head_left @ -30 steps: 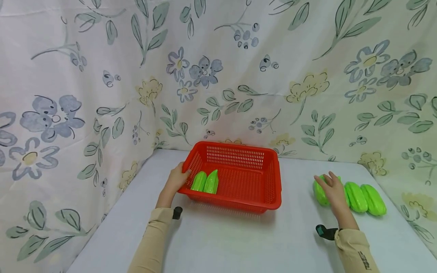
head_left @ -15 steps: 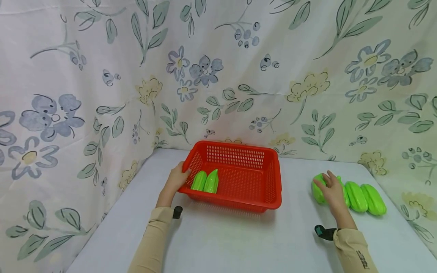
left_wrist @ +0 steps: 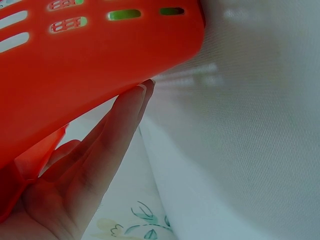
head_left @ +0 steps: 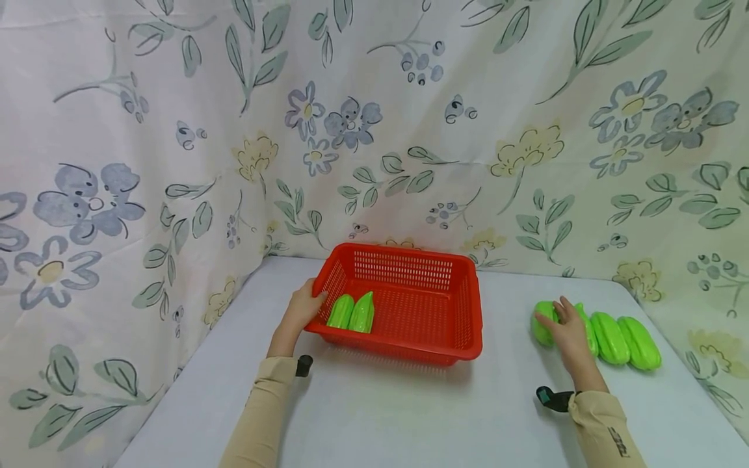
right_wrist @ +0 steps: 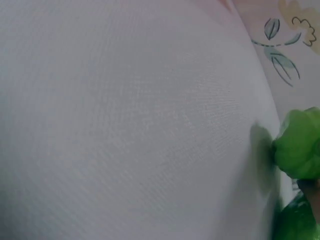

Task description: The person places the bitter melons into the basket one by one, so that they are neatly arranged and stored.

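White tabletop (head_left: 503,409), flowered curtain (head_left: 409,130) beyond: at right, the right hand (head_left: 572,331) grips the leftmost glossy green ribbed gourd (head_left: 543,336), beneath its fingers, long axis near-to-far; leftward, the left hand (head_left: 304,307) holds the red perforated plastic basket's (head_left: 386,344) left rim.

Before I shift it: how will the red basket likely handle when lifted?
The red basket looks light for its size, given its slotted walls. It may dip toward its left end, where the two green vegetables inside lie. It seems fairly stiff: no sag shows in its rim.
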Motion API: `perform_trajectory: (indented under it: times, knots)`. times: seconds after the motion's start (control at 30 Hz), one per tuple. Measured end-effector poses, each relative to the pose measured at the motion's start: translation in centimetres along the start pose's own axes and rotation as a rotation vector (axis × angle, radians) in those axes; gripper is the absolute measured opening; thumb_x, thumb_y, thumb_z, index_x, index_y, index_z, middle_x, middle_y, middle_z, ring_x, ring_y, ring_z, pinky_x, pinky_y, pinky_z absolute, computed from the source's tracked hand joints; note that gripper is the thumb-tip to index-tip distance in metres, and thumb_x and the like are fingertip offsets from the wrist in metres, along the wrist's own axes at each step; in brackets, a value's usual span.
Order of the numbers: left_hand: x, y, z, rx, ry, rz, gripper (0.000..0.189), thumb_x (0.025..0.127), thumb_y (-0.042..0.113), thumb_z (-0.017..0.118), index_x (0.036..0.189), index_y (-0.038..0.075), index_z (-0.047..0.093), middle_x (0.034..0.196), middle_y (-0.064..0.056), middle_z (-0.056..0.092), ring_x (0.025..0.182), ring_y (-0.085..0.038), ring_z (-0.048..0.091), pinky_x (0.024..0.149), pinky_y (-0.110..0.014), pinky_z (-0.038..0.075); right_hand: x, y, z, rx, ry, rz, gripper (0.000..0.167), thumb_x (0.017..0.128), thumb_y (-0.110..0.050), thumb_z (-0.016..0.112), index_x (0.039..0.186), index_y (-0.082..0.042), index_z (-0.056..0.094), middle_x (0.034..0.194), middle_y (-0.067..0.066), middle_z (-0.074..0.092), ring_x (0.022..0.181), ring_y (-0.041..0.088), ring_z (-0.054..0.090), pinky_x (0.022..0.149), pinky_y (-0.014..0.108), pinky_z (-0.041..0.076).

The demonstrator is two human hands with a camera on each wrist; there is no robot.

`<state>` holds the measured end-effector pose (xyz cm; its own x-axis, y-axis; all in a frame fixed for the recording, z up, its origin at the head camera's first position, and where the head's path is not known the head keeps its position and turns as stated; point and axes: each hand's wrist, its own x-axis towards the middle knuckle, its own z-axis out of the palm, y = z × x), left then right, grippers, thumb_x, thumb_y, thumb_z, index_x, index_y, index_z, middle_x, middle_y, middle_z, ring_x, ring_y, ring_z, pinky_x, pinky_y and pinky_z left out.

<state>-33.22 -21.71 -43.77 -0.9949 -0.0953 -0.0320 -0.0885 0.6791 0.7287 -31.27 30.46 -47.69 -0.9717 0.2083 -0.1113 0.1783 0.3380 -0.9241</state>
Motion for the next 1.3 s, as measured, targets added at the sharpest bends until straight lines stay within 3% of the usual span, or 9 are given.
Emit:
perform_trajectory:
  times: [0.4, 1.3]
  knots:
    - [0.0, -0.2, 0.2, -0.001, -0.007, -0.002, 0.05, 0.1, 0.022, 0.051, 0.143, 0.001, 0.038, 0.124, -0.023, 0.061, 0.094, -0.026, 0.063, 0.078, -0.04, 0.057, -0.2, 0.8, 0.3, 0.025, 0.013, 0.027, 0.084, 0.098, -0.014, 0.052, 0.156, -0.009, -0.009, 0.163, 0.015, 0.0, 0.151, 0.038, -0.002, 0.122, 0.051, 0.008]
    - [0.0, -0.1, 0.0, 0.006, -0.003, -0.001, 0.05, 0.1, 0.024, 0.049, 0.144, 0.002, 0.038, 0.125, -0.022, 0.061, 0.095, -0.026, 0.063, 0.08, -0.041, 0.057, -0.5, -2.0, 1.0, 0.129, 0.054, 0.003, 0.08, 0.1, -0.02, 0.051, 0.157, -0.014, -0.006, 0.164, 0.009, -0.001, 0.152, 0.029, -0.004, 0.124, 0.044, 0.007]
